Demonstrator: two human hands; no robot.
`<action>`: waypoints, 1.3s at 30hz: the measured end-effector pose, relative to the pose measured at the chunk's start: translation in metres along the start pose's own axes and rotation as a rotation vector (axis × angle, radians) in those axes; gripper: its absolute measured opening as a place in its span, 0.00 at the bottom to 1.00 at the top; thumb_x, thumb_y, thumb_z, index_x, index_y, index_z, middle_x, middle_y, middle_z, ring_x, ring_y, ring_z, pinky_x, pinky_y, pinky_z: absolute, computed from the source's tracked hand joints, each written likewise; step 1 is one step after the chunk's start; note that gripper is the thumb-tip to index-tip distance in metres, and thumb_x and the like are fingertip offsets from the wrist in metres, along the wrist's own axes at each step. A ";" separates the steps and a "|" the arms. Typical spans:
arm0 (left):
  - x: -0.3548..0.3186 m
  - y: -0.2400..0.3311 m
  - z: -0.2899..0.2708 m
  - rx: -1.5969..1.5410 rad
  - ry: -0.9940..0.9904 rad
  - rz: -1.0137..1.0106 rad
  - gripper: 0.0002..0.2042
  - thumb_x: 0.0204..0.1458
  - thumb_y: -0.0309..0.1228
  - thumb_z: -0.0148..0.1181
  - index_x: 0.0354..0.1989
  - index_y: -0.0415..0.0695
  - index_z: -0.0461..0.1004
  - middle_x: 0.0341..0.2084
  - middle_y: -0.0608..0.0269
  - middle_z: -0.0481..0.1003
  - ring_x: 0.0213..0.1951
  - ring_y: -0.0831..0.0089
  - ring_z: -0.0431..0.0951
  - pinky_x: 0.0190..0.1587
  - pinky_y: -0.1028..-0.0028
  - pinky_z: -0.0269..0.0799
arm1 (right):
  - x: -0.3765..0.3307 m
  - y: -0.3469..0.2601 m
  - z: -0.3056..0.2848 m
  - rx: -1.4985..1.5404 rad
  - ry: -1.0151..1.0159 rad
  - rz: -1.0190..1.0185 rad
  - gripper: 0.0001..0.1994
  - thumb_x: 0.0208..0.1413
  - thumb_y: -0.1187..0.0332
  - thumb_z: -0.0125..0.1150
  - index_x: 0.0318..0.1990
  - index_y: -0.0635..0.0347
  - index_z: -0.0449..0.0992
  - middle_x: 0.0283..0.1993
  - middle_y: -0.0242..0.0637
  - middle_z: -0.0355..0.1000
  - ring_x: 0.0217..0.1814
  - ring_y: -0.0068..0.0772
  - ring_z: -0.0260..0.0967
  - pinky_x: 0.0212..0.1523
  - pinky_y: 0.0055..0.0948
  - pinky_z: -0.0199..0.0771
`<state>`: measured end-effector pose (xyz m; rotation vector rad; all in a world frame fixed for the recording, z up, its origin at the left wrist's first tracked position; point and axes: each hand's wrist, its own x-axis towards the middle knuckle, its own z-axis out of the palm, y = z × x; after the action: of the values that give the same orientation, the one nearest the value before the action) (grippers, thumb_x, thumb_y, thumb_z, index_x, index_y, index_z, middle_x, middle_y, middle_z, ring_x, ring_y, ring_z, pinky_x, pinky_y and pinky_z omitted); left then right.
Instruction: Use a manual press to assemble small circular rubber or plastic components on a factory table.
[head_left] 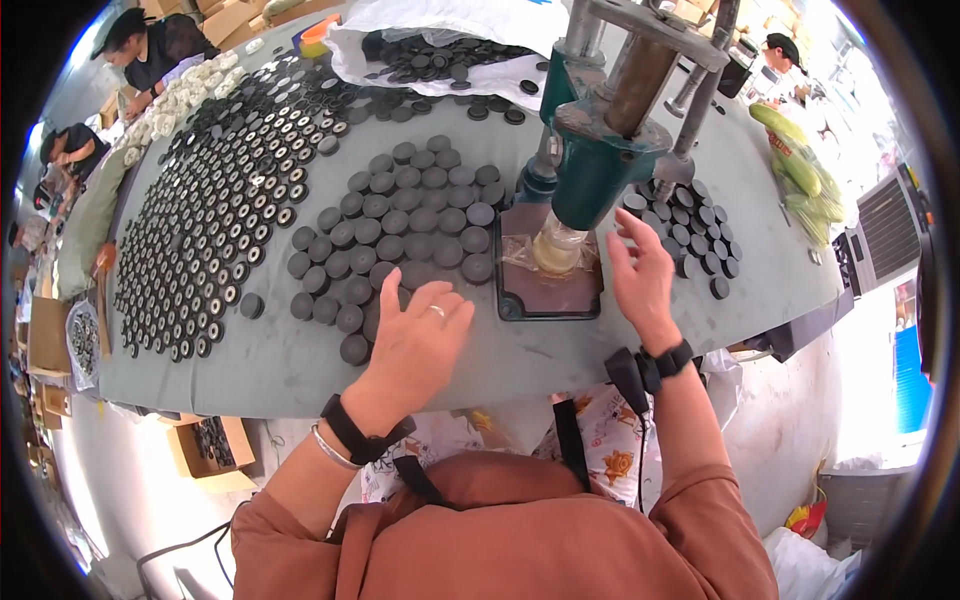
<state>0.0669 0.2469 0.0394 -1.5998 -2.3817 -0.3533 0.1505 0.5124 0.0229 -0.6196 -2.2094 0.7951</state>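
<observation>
My left hand is over the near edge of a cluster of plain black round caps, fingers apart. Its fingertips reach the nearest caps; whether they touch one I cannot tell. A green hand press stands just to the right of that cluster. Under its ram, a pale round block wrapped in clear film sits on the brown base plate. My right hand is beside the press, fingers parted, with nothing visible in it. Farther right lies a smaller group of black caps.
Many black rings with light centres cover the table's left side. A white bag of black parts lies at the back. Bagged green vegetables rest at the right edge. Other people work beyond the far left and far right edges. An open carton stands below.
</observation>
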 end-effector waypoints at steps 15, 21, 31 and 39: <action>0.157 -0.066 0.023 -0.353 0.096 -0.334 0.18 0.37 0.20 0.54 0.42 0.45 0.74 0.35 0.53 0.73 0.41 0.52 0.72 0.43 0.63 0.69 | -0.023 -0.014 -0.056 0.221 -0.221 0.056 0.05 0.53 0.74 0.59 0.34 0.67 0.77 0.24 0.34 0.72 0.24 0.19 0.64 0.25 0.21 0.64; 0.187 -0.085 0.042 -0.186 -0.476 0.017 0.13 0.41 0.19 0.50 0.33 0.45 0.79 0.42 0.47 0.68 0.41 0.51 0.74 0.47 0.64 0.71 | -0.032 -0.007 -0.056 0.103 -0.370 -0.101 0.04 0.50 0.76 0.59 0.32 0.66 0.77 0.25 0.44 0.71 0.24 0.39 0.68 0.27 0.30 0.67; 0.098 -0.049 -0.017 -0.396 0.481 0.203 0.11 0.34 0.16 0.65 0.29 0.43 0.78 0.30 0.59 0.70 0.32 0.66 0.72 0.31 0.73 0.70 | -0.043 -0.062 -0.043 0.304 -0.221 -0.193 0.08 0.49 0.77 0.61 0.38 0.62 0.76 0.26 0.39 0.71 0.24 0.34 0.70 0.27 0.28 0.70; -0.001 -0.023 -0.040 -0.593 0.502 -0.006 0.14 0.35 0.14 0.65 0.33 0.44 0.78 0.34 0.62 0.68 0.32 0.73 0.72 0.31 0.77 0.69 | -0.043 -0.126 0.014 0.360 -0.291 -0.587 0.16 0.45 0.77 0.63 0.45 0.61 0.72 0.39 0.41 0.71 0.30 0.43 0.72 0.31 0.33 0.74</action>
<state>0.0486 0.2243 0.0755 -1.4663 -1.9819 -1.3827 0.1434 0.3926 0.0825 0.3319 -2.2397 0.9649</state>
